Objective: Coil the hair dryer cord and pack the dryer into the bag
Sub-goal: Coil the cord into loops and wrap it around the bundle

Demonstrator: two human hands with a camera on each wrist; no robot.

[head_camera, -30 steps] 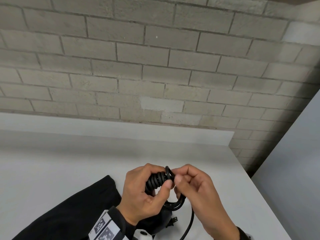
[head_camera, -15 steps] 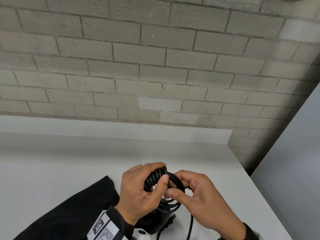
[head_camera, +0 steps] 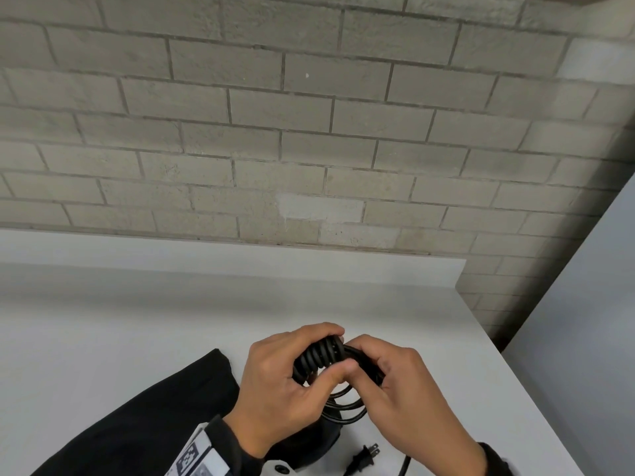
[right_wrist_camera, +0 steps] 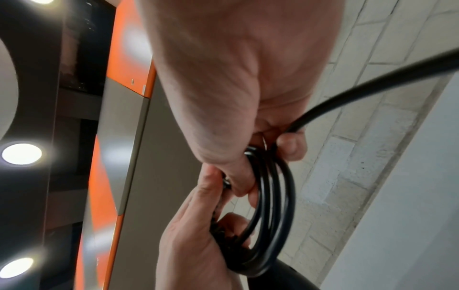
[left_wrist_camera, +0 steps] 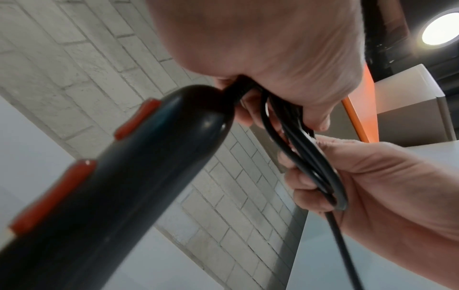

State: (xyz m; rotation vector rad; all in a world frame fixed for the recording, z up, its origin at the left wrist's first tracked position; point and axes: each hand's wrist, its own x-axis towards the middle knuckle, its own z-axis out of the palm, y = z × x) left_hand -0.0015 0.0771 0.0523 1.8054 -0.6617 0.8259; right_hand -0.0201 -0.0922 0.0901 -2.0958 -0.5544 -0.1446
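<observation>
Compared with half a second ago, when a wide loop of cord stood open between the hands, the right hand [head_camera: 409, 403] has closed in against the left hand [head_camera: 281, 383], and that loop is now drawn down onto the bundle of coils [head_camera: 343, 401] hanging just below the thumbs. The left hand's fingers are curled round the ribbed strain-relief [head_camera: 319, 355] at the end of the hair dryer [left_wrist_camera: 106, 196] handle, with the gathered coils pinched under the thumb; the right wrist view shows the right hand's fingers [right_wrist_camera: 288, 145] wrapped round the coils and the free run of cord [right_wrist_camera: 372, 82] leading away from them. The dryer's body hangs below the left hand, just above the table [head_camera: 137, 321], and is mostly hidden in the head view. The plug [head_camera: 364, 458] lies on the table just below the coils, with only a short tail apparently left, so the coiling looks nearly finished. The black bag [head_camera: 147, 424] lies flat on the table to the left of the coils, touching the left wrist area, and nothing is in it yet. Packing looks to come only after the tail is wound in.
</observation>
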